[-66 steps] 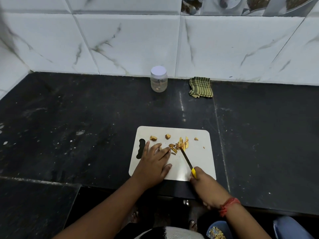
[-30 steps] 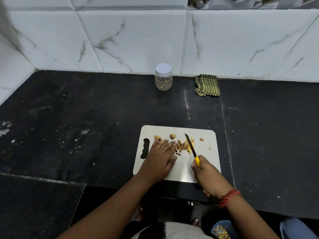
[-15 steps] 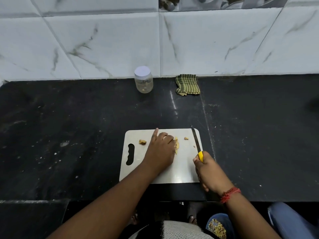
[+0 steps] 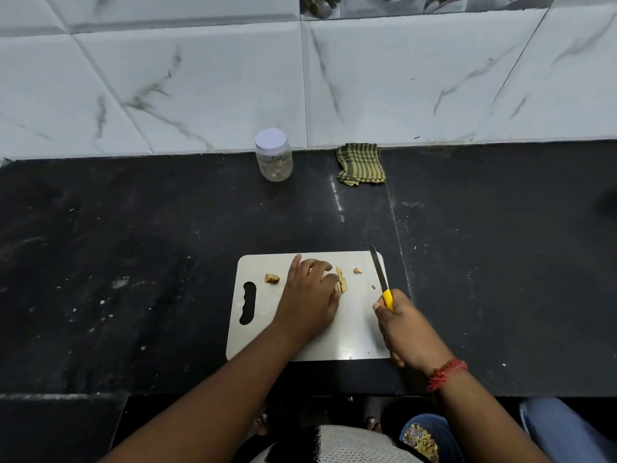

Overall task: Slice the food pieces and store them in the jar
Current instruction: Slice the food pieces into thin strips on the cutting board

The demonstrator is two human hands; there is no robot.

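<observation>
A white cutting board (image 4: 354, 329) lies on the black counter near its front edge. Yellowish sliced food pieces (image 4: 341, 279) sit near the board's far middle, with one chunk (image 4: 271, 279) at the left and a small bit (image 4: 357, 271) at the right. My left hand (image 4: 309, 297) rests palm-down over the slices, fingers curled on them. My right hand (image 4: 405, 329) grips the yellow handle of a knife (image 4: 379, 270), whose blade points away along the board's right edge, apart from the food. A clear jar (image 4: 273, 155) with a white lid stands by the wall, lid on.
A folded green striped cloth (image 4: 360, 163) lies by the wall, right of the jar. Marble-patterned tiles (image 4: 200, 88) back the black counter (image 4: 133, 262). Crumbs dot the counter left of the board. A blue item (image 4: 422, 439) sits below the counter edge.
The knife has left the pile of slices and swung to the board's right edge. My left hand moved over the slices and gathered them under its fingers.
</observation>
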